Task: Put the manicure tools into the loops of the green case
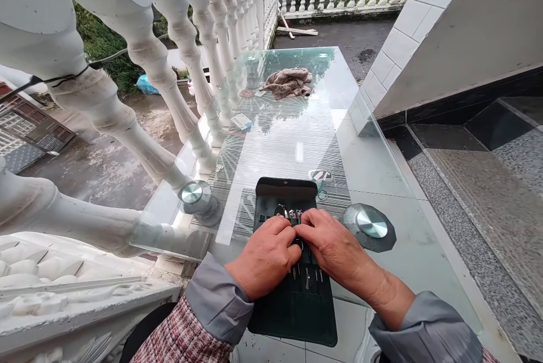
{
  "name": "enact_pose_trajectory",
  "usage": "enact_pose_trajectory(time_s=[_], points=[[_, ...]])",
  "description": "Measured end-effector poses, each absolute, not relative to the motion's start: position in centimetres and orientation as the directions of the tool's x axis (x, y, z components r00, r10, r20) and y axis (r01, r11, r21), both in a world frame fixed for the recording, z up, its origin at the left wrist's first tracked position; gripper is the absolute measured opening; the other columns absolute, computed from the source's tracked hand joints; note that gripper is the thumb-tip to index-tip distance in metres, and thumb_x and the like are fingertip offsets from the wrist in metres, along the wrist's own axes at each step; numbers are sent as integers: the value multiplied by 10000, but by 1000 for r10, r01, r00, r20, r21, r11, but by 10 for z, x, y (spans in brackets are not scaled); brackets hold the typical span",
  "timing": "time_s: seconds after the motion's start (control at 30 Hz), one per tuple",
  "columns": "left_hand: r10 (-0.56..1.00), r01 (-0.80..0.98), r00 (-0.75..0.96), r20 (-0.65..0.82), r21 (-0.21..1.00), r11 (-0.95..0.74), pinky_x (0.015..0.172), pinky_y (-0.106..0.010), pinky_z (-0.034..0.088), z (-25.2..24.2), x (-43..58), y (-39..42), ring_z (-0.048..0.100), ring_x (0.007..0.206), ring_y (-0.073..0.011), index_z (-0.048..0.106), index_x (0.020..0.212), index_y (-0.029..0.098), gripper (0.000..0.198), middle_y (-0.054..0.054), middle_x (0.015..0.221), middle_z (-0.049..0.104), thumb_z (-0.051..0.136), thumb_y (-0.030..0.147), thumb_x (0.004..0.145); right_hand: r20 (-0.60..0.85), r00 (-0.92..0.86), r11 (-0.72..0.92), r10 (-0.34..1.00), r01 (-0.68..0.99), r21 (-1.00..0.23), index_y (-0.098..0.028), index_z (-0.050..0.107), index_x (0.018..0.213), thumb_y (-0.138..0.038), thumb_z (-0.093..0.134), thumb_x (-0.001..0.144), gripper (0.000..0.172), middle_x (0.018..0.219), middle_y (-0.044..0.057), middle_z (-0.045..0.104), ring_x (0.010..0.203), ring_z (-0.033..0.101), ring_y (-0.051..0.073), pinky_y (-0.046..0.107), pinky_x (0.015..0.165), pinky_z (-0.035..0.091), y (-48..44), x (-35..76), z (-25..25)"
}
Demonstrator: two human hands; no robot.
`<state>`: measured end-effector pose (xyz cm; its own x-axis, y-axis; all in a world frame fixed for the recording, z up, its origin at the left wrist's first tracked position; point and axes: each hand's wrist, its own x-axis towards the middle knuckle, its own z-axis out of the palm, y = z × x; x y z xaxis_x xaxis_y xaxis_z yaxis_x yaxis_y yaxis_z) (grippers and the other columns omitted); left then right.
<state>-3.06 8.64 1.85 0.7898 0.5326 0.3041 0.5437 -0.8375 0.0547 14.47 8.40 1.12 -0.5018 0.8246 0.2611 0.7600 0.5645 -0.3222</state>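
Observation:
A dark manicure case [292, 318] lies unfolded at the near edge of the glass table, its flap with a snap pointing away from me. Nail clippers [292, 215] and other small metal tools sit in its upper row. Slim metal tools [308, 277] are tucked into the lower part. Over the middle of the case, my left hand [267, 250] is closed, fingers bent against the tool row. My right hand [328, 238] meets it from the right, thumb and fingers pinched together. Whatever lies between the fingers is hidden.
The glass table [407, 221] stretches ahead, with a crumpled brown cloth [288, 82] at the far end and a small card or packet [241, 121] on the left. White balusters [144, 63] line the left side. Stone steps [475, 199] rise at the right.

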Motion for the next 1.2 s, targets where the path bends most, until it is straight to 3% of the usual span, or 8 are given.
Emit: enact_pose_trajectory(time_s=[0.23, 0.5, 0.7, 0.83, 1.0, 1.2], points=[[513, 512, 812, 279, 82, -855, 911, -341, 428, 25, -36, 88, 499, 997, -206, 587, 688, 163, 190, -35, 851, 573, 548, 199, 871, 246, -486, 545, 839, 752, -371, -201, 623, 805, -62, 385, 869, 283, 816, 39, 509, 773, 440, 152, 273, 664, 379, 84, 146, 11], [493, 512, 833, 251, -13, -859, 1028, -394, 360, 23, -39, 85, 527, 1043, -209, 606, 732, 171, 141, -7, 801, 609, 563, 177, 866, 259, -482, 547, 837, 719, -429, -214, 641, 830, -75, 402, 870, 279, 829, 43, 521, 802, 477, 155, 286, 698, 421, 85, 147, 12], [505, 537, 821, 268, -61, -841, 1056, -392, 344, 21, -37, 83, 531, 1051, -207, 605, 775, 155, 110, -13, 788, 606, 551, 150, 871, 282, -421, 507, 862, 706, -494, -218, 590, 1022, -97, 415, 856, 270, 924, 64, 562, 865, 528, 182, 333, 729, 477, 84, 149, 9], [553, 577, 789, 268, -15, -816, 1013, -394, 389, 21, -36, 83, 511, 1059, -202, 601, 845, 158, 102, -36, 880, 615, 516, 173, 897, 291, -402, 497, 868, 702, -511, -223, 569, 1048, -102, 458, 827, 275, 968, 66, 575, 900, 541, 197, 363, 756, 492, 83, 149, 7], [626, 628, 742, 240, 79, -775, 865, -366, 481, 16, -36, 87, 541, 936, -192, 553, 729, 167, 153, -49, 886, 601, 558, 213, 876, 270, -401, 483, 875, 709, -513, -215, 566, 1025, -99, 463, 831, 249, 967, 66, 573, 910, 535, 197, 366, 768, 492, 83, 148, 8], [682, 685, 675, 283, 106, -721, 881, -400, 492, 20, -33, 84, 536, 1001, -237, 544, 777, 163, 87, -74, 914, 584, 616, 179, 822, 278, -374, 466, 885, 705, -534, -215, 549, 1065, -106, 469, 827, 273, 978, 64, 587, 915, 545, 196, 370, 784, 490, 83, 147, 7]])
